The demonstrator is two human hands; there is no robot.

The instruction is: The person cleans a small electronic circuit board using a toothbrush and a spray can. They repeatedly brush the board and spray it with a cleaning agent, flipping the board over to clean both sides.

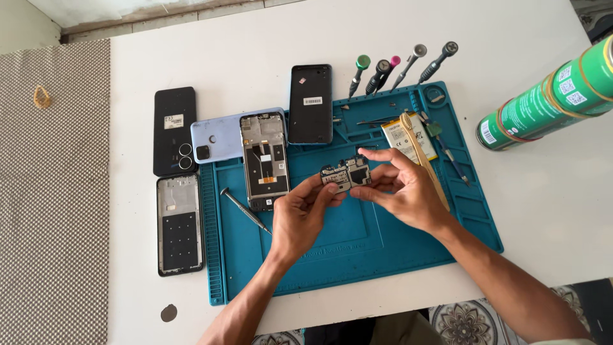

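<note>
Tight in the middle, roomy near the front edge

Most open spot is the near half of the teal mat [357,255], bare under both wrists, plus the white table [543,211] off to the right. Left side is crowded: an opened phone frame [263,160] and a loose screwdriver [244,209] sit on the mat, with a black phone back [174,131], a pale blue back cover [220,134] and another frame [179,225] just beyond its left edge. Far side is fenced by a row of screwdrivers [396,71]; a battery [408,137] and a green can [549,102] block the far right.
</note>
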